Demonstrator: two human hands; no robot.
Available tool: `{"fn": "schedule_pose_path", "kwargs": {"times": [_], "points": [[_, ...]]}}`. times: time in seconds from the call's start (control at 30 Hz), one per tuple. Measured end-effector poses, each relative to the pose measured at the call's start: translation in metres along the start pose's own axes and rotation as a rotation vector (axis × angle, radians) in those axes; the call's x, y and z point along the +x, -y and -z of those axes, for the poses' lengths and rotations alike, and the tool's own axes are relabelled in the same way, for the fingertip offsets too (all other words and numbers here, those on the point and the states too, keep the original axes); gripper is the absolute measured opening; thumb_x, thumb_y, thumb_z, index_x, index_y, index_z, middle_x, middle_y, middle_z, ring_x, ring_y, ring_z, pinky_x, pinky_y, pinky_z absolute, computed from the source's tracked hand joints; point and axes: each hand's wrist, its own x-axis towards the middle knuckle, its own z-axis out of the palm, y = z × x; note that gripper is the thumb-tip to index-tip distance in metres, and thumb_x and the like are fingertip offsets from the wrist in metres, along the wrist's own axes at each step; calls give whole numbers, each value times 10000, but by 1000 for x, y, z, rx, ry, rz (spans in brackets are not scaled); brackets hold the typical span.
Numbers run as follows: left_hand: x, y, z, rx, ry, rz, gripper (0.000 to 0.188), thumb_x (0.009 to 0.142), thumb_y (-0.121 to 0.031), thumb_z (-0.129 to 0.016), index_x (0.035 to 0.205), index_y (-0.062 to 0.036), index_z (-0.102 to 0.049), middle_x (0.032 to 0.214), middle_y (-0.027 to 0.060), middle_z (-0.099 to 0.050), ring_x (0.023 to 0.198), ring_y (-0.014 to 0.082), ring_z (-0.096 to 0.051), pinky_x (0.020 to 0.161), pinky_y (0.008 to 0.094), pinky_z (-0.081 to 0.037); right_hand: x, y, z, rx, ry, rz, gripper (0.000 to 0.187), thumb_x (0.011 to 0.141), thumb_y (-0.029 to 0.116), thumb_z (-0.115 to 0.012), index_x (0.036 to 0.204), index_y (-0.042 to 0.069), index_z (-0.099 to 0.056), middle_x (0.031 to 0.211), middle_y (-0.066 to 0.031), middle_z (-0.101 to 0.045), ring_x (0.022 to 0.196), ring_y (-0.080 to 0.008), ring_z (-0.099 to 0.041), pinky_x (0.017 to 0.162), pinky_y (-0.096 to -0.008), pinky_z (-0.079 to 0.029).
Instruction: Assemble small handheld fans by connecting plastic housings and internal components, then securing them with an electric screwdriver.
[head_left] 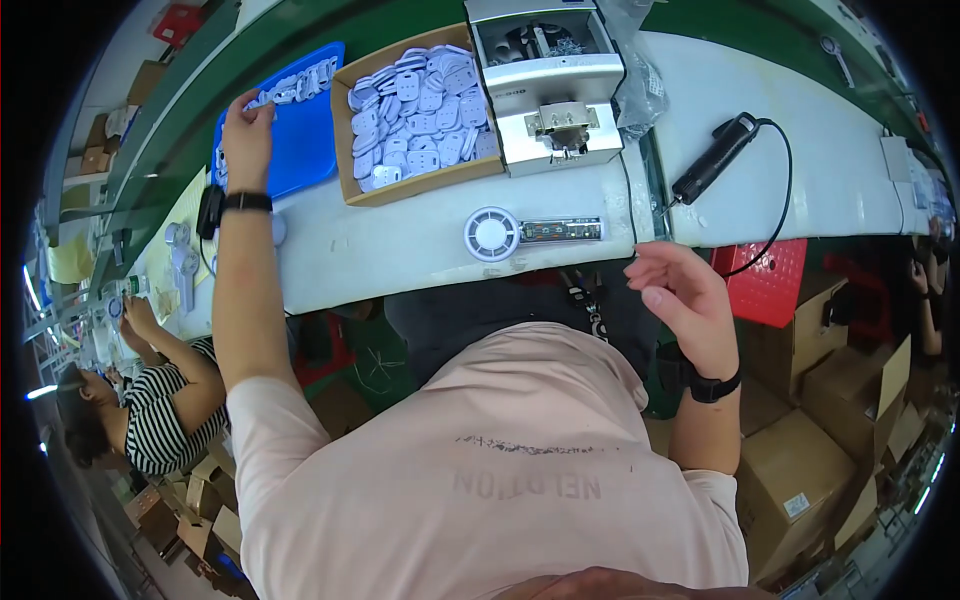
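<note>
My left hand (247, 142) reaches over a blue tray (305, 150) at the upper left. Its fingers curl down beside small white plastic parts (300, 84) along the tray's far side; whatever lies between the fingertips is too small to make out. My right hand (688, 305) is at the table's front edge, fingers stretched out, thumb apart, holding nothing. Between the hands, a white handheld fan (491, 234) lies on the table, its handle uncovered so that a circuit board (560, 231) shows. A cardboard box (350, 190) of white plastic covers (420, 110) stands beside the tray.
A silver screw feeder (560, 90) stands right of the box, beside a clear plastic bag (642, 90). Farther right lies a black electric screwdriver (715, 160) with its cable. Below are a red stool (765, 285) and cartons (800, 470). At left sits a co-worker in stripes (175, 415).
</note>
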Motion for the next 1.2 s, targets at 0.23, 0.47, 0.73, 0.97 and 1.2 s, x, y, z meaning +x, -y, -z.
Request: {"fn": "schedule_pose_path", "kwargs": {"times": [0.23, 0.47, 0.73, 0.97, 1.2], "points": [[-247, -167, 14, -652, 416, -197, 374, 886, -19, -752, 1251, -32, -673, 1072, 79, -681, 966, 200, -670, 878, 325, -546, 26, 1, -50, -198, 136, 73, 459, 913, 23, -726, 1357, 5, -611, 1118, -86, -701, 1005, -160, -660, 902, -299, -527], [-289, -185, -34, -676, 509, -446, 329, 841, -5, -796, 1155, -26, -701, 1155, 139, -705, 1086, 260, -647, 944, 363, -511, 36, 7, -76, -501, 88, 340, 305, 893, 66, -782, 1183, 21, -700, 1006, -101, -711, 876, -189, -675, 812, -318, -550], [-274, -201, -35, -534, 468, -561, 377, 805, -74, -812, 1169, -65, -715, 1156, 110, -707, 1093, 313, -641, 965, 411, -500, 36, -6, -42, -779, -75, 547, 235, 861, 40, -779, 1085, 15, -712, 999, -121, -704, 897, -294, -683, 782, -360, -548], [-253, -194, -50, -307, 475, -633, 390, 821, -128, -798, 1194, -69, -697, 1172, 114, -689, 1123, 334, -614, 991, 438, -465, 72, -3, -36, -945, -18, 634, 210, 819, 54, -781, 1017, 37, -716, 1004, -98, -689, 950, -306, -650, 818, -390, -533], [-260, -185, -78, -186, 482, -685, 322, 830, -154, -794, 1132, -74, -716, 1142, 69, -684, 1100, 308, -603, 985, 443, -447, 95, -7, -37, -981, 152, 640, 182, 810, 85, -780, 973, 43, -712, 997, -78, -678, 934, -296, -631, 827, -401, -522]]}}
